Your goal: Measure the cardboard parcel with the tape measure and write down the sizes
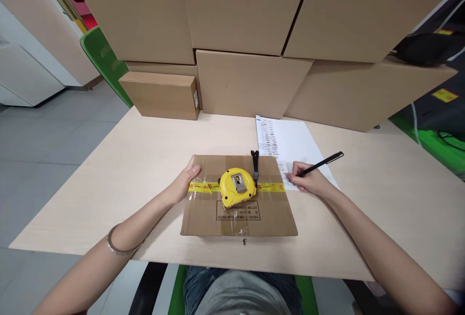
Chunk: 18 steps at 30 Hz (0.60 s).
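My left hand (184,179) grips the left edge of a taped cardboard box (203,220), its thumb on the top face and its other fingers hidden. A yellow tape measure (229,187) with a black wrist strap lies on the box, across a strip of yellow printed tape (271,187). Closed around a black pen (321,164), my right hand (307,178) rests on a white sheet of paper (294,138). Columns of dark writing run down the sheet's left side. The pen's tip is hidden by my fingers.
Large cardboard boxes (247,82) are stacked along the back of the pale table (160,145). In front of them, a small flat carton (163,96) stands at the back left. A green chair (103,60) is behind the table's left side.
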{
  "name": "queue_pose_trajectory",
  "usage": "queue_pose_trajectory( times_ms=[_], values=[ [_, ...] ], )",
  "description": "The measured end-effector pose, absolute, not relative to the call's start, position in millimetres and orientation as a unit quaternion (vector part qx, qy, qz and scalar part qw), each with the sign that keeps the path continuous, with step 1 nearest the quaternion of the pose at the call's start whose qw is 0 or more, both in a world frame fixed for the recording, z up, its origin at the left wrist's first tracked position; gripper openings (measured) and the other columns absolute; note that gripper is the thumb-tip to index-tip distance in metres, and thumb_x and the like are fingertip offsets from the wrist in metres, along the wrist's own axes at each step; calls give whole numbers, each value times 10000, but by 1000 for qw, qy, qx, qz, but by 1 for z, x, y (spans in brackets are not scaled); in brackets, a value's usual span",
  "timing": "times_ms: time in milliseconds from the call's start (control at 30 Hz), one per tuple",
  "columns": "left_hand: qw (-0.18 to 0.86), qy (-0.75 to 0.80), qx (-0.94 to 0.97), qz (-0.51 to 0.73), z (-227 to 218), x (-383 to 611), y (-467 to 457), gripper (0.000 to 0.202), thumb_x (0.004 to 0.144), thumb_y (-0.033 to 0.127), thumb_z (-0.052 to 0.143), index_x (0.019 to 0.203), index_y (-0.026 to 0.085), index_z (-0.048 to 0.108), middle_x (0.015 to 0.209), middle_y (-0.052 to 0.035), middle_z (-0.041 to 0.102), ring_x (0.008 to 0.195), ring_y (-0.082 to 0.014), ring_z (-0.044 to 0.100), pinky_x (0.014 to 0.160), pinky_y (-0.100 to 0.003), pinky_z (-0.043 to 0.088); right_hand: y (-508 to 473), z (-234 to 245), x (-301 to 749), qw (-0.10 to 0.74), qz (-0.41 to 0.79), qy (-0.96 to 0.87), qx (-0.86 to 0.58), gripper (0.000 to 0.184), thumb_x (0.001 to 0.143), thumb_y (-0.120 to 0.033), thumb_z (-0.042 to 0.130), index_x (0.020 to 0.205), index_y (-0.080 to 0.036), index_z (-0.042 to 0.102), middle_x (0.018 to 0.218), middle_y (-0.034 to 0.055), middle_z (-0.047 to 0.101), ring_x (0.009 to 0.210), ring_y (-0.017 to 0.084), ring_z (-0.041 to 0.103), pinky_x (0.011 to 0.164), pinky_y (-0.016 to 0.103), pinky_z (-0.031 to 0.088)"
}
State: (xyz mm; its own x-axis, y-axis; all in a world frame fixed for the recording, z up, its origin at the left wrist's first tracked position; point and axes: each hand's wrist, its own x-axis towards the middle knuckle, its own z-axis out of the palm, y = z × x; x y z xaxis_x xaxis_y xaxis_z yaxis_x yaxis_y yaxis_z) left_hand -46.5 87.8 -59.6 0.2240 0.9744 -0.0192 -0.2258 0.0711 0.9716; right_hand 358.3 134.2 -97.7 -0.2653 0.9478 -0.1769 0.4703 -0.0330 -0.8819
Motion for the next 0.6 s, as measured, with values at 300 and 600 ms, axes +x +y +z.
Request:
queue_pose_trajectory(
  times_ms=[300,600],
  values=[
    [609,409,486,476,-57,-46,87,615,860,596,673,1320,190,626,1262,-109,739,1335,-365,565,1174,-440,387,134,-93,356,253,467,-639,-557,350,787,-349,693,636,-248,394,432,-87,437,380,90,377,441,243,270],
    [626,394,471,481,-57,-45,87,598,861,564,690,1323,188,631,1242,-109,752,1314,-370,588,1146,-441,421,134,-93,355,246,459,-641,-564,358,775,-359,689,637,-253,376,430,-88,420,382,92,370,431,242,270]
  ],
)
